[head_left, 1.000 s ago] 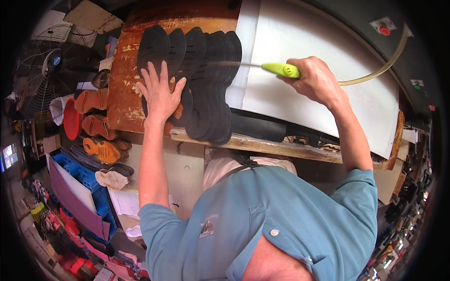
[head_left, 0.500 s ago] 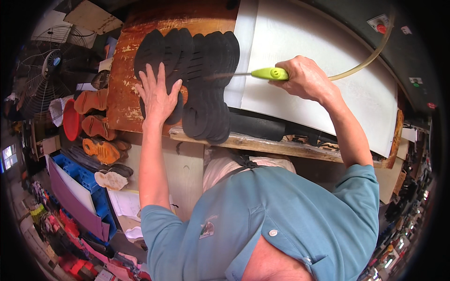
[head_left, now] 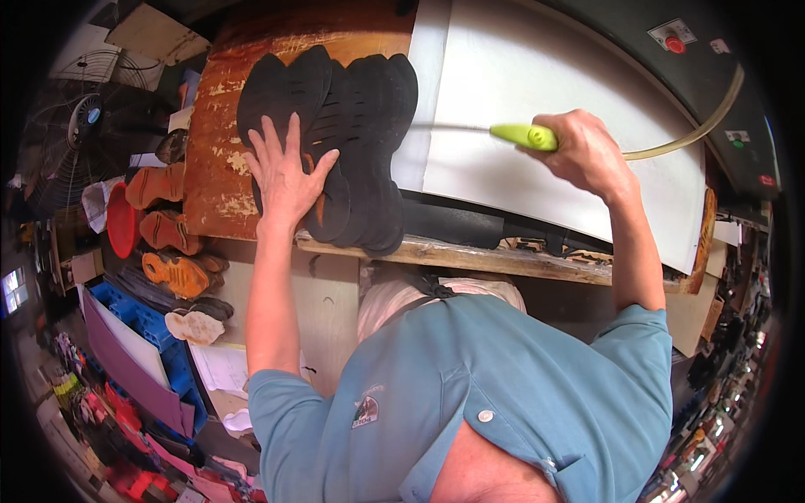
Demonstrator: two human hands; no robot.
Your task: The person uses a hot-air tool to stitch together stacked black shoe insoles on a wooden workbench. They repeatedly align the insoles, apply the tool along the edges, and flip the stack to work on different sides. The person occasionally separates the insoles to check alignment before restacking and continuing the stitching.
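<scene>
Black shoe insoles point(head_left: 373, 142) lie overlapping in a fanned row on the worn brown board. My left hand point(head_left: 288, 180) rests flat on the left ones, fingers spread and thumb out. My right hand point(head_left: 591, 155) is closed round a green air blow gun point(head_left: 527, 136). Its thin metal nozzle points left toward the insoles, with the tip blurred near their right edge. From the back of the gun a yellowish hose point(head_left: 696, 132) curves up to the right. The gun is held above a white sheet point(head_left: 503, 75).
The brown board point(head_left: 222, 159) meets the white sheet, with a wooden edge strip point(head_left: 453, 251) in front. Left of it hang or stand orange-brown sole shapes point(head_left: 172, 272), a red oval piece point(head_left: 123, 222) and a fan point(head_left: 88, 117). A dark panel with a red button point(head_left: 675, 44) is at upper right.
My right hand has drawn the blow gun to the right, so its nozzle has moved back from over the insoles. The left hand stays on the insoles; the whole view shifted slightly.
</scene>
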